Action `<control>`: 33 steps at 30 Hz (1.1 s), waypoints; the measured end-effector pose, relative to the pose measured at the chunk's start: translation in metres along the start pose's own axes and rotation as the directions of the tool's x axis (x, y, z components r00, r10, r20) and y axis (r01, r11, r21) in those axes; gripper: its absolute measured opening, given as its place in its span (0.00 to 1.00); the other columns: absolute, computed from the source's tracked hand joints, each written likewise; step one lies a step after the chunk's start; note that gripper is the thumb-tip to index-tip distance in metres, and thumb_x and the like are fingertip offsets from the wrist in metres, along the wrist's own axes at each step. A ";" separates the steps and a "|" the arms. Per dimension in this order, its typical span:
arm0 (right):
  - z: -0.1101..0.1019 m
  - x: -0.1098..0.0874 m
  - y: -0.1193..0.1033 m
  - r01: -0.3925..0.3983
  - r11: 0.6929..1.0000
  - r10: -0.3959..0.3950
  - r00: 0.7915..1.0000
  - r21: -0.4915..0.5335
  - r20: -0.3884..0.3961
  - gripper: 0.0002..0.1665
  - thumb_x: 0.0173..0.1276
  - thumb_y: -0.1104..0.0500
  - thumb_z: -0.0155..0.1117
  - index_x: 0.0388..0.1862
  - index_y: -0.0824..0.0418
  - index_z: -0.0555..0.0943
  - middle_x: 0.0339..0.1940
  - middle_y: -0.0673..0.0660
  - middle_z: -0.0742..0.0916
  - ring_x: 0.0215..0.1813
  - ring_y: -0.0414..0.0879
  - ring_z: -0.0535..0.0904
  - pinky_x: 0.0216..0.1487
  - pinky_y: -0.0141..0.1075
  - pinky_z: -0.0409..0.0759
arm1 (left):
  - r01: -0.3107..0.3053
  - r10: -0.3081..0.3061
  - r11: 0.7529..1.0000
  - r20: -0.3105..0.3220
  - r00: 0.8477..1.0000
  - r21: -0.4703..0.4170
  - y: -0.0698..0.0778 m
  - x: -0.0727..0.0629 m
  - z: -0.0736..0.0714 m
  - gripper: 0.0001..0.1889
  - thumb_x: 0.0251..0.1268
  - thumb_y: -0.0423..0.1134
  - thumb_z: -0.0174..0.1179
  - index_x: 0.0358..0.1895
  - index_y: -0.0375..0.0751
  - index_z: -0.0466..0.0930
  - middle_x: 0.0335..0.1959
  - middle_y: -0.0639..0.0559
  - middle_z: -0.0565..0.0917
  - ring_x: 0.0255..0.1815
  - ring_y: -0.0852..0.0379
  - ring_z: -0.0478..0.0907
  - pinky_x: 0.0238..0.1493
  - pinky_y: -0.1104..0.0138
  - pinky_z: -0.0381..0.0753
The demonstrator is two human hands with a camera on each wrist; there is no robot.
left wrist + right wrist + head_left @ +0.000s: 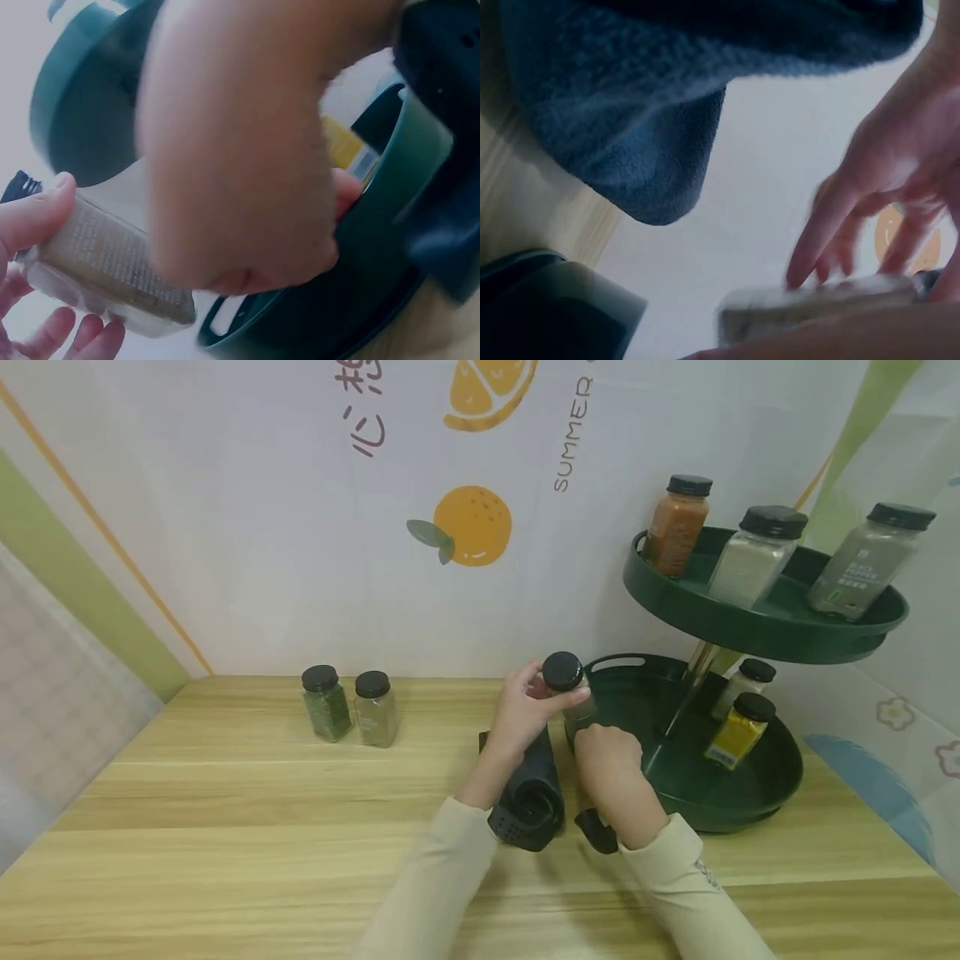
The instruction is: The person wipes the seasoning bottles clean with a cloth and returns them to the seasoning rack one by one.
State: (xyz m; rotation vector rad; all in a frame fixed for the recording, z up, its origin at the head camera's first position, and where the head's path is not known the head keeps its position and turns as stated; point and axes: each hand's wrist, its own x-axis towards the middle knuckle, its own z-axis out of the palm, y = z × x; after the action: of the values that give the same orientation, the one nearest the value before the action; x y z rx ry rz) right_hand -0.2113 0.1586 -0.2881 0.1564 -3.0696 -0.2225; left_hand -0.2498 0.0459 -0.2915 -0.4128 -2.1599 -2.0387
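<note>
Near the lower tray's left edge, my left hand [521, 697] holds a black-capped spice jar [562, 672] between thumb and fingers. The left wrist view shows this clear jar [112, 262] tilted, with pale lettering over brownish contents. My right hand [609, 756] is just in front of the jar and over the tray's rim, with its fingers curled into a fist. Nothing shows in its grasp, and the palm side is mostly hidden. In the right wrist view, the left hand's fingers [836, 202] appear above the blurred jar [780, 315].
A two-tier green rack stands at right, its upper tray [765, 631] bearing 3 jars. The lower tray [697, 806] holds a yellow-labelled jar [738, 735] and a pale jar [738, 689]. A green-filled jar [327, 706] and a beige jar [377, 714] stand left. Dark rolled material [536, 793] lies beneath the left wrist.
</note>
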 end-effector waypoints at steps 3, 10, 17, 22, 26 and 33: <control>-0.002 -0.003 0.003 0.005 1.000 -0.005 1.000 -0.001 0.000 0.07 0.60 0.70 0.59 0.30 0.66 0.84 0.28 0.61 0.86 0.30 0.56 0.81 0.27 0.49 0.81 | 0.017 -0.015 0.997 0.023 1.000 -0.077 -0.002 0.000 0.013 0.23 0.49 0.40 0.70 0.52 0.49 0.78 0.45 0.52 0.77 0.43 0.58 0.79 0.46 0.62 0.76; -0.010 -0.007 0.014 0.012 0.999 -0.015 0.998 0.046 0.069 0.07 0.59 0.71 0.60 0.36 0.70 0.82 0.35 0.64 0.86 0.36 0.60 0.82 0.32 0.53 0.82 | 0.046 -0.038 0.992 0.069 0.997 -0.120 -0.010 0.000 0.036 0.28 0.50 0.37 0.69 0.58 0.47 0.73 0.55 0.50 0.78 0.50 0.53 0.79 0.54 0.59 0.76; -0.013 -0.006 0.024 0.012 0.993 -0.026 0.993 0.115 0.115 0.14 0.63 0.71 0.53 0.47 0.72 0.78 0.44 0.68 0.83 0.43 0.65 0.81 0.38 0.56 0.80 | 0.028 -0.024 0.998 0.066 0.998 -0.058 -0.021 -0.001 0.045 0.26 0.50 0.37 0.69 0.55 0.43 0.75 0.51 0.48 0.82 0.47 0.53 0.81 0.40 0.71 0.79; -0.016 -0.004 0.036 0.082 0.988 -0.101 0.985 0.134 0.140 0.12 0.56 0.71 0.62 0.41 0.72 0.79 0.34 0.66 0.84 0.34 0.59 0.81 0.34 0.50 0.80 | 0.018 -0.019 1.000 0.036 0.999 0.005 -0.028 -0.001 0.049 0.25 0.51 0.38 0.69 0.55 0.41 0.75 0.49 0.47 0.82 0.46 0.53 0.82 0.38 0.72 0.80; -0.019 -0.002 0.046 0.135 0.973 -0.167 0.971 0.190 0.169 0.06 0.58 0.70 0.58 0.35 0.70 0.79 0.26 0.60 0.81 0.26 0.50 0.75 0.28 0.43 0.77 | 0.056 -0.056 0.997 0.010 0.998 0.050 -0.033 -0.002 0.053 0.27 0.51 0.39 0.69 0.55 0.39 0.70 0.49 0.44 0.81 0.45 0.54 0.81 0.38 0.72 0.79; -0.023 0.000 0.057 0.141 0.934 -0.224 0.946 0.327 0.232 0.20 0.61 0.72 0.49 0.11 0.58 0.67 0.14 0.51 0.69 0.12 0.44 0.70 0.14 0.30 0.69 | 0.022 -0.016 0.988 -0.045 0.999 0.155 -0.034 -0.008 0.056 0.21 0.52 0.43 0.68 0.35 0.41 0.63 0.33 0.47 0.80 0.32 0.61 0.77 0.29 0.75 0.73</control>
State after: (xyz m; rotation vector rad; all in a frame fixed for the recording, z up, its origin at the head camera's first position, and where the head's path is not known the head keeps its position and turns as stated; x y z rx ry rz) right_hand -0.2155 0.2111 -0.2575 0.4689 -3.3379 0.2533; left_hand -0.2477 0.0996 -0.3304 -0.3258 -2.2846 -1.8524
